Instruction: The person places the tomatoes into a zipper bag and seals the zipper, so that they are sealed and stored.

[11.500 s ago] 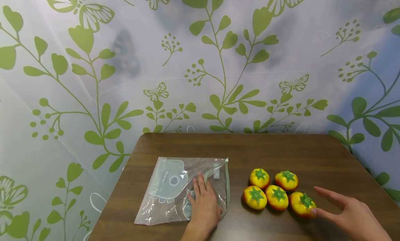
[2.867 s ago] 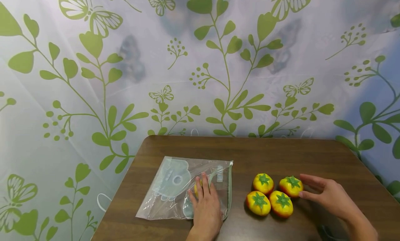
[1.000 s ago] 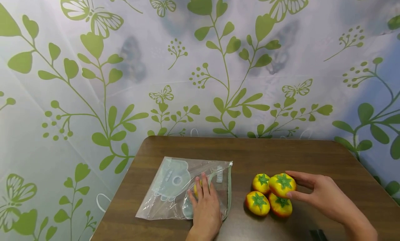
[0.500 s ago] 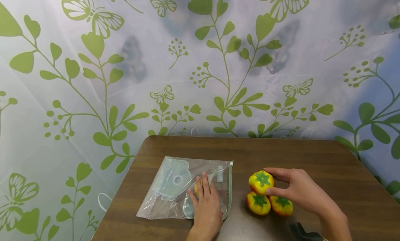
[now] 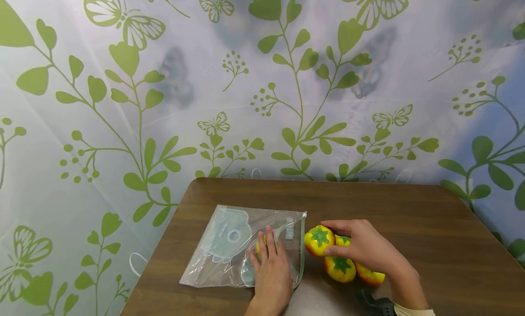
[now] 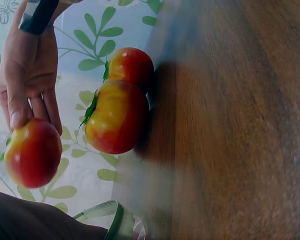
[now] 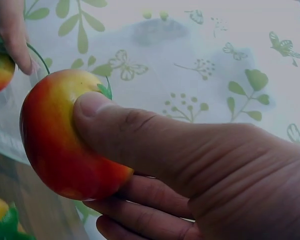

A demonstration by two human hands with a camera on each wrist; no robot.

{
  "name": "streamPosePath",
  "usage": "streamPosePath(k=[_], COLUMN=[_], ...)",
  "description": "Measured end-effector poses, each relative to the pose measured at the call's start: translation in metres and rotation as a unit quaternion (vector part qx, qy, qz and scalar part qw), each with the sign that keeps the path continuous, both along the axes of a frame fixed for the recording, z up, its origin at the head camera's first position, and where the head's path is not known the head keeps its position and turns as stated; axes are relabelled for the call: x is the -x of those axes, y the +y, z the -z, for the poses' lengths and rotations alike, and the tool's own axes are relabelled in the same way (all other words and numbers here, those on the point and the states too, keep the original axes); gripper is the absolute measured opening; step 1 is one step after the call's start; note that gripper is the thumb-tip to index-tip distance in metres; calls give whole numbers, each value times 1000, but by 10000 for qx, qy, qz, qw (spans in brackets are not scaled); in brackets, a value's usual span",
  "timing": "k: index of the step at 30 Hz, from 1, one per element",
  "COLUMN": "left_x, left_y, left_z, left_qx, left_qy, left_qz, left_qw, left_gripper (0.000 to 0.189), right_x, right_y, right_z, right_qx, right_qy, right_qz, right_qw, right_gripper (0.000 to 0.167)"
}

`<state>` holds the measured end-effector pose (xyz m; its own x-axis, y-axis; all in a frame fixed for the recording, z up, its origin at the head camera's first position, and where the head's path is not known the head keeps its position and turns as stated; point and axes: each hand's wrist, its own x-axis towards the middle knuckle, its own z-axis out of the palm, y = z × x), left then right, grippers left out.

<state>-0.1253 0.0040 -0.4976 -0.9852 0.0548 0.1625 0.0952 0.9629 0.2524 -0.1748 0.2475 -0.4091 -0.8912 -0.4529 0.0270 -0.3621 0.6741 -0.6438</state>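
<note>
My right hand (image 5: 365, 247) pinches a yellow-and-red toy tomato (image 5: 319, 241) with a green star-shaped calyx, thumb against its near side in the right wrist view. It hangs just right of the clear plastic bag (image 5: 229, 268), beside the green zip edge. My left hand (image 5: 271, 275) lies over the bag's mouth with straight, spread fingers, where the upper layer is folded back. Beneath those fingers, another toy tomato (image 7: 0, 72) is inside the bag, partly hidden. Three more sit right of the bag: a front one (image 5: 339, 270), a right one (image 5: 372, 277), and a mostly covered one (image 5: 343, 240).
Everything lies on a brown wooden table (image 5: 410, 216) with rounded back corners. Behind it hangs a pale curtain (image 5: 246, 79) printed with green leaves and butterflies. A dark strap (image 5: 375, 304) is around my right wrist.
My right hand has lifted the back-right toy tomato and carried it left over the others to the bag's edge. An earlier one is now inside the bag. My left hand has stayed put.
</note>
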Motion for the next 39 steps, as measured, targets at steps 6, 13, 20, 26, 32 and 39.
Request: streamPosePath(k=[6, 13, 20, 26, 32, 39], left_x=[0, 1, 1, 2, 2, 1], left_y=[0, 1, 1, 1, 1, 0], left_z=[-2, 0, 0, 0, 0, -1], left_qx=[-47, -9, 8, -74, -131, -121], left_qy=[-83, 28, -95, -157, -177, -189], left_qz=[21, -2, -13, -2, 13, 41], left_qw=[10000, 10000, 10000, 9998, 9998, 9997], left_gripper=[92, 89, 92, 94, 97, 100], right_x=[6, 15, 19, 18, 16, 16], right_y=[-13, -29, -45, -57, -66, -73], right_z=[0, 10, 24, 28, 31, 31], right_qx=[89, 198, 95, -7, -304, -425], right_qy=[-45, -217, -81, -98, -142, -221], right_qz=[-181, -278, -420, -388, -164, 95], right_qw=[9998, 9992, 9990, 9992, 9993, 9988], right_gripper=[64, 65, 64, 65, 68, 68])
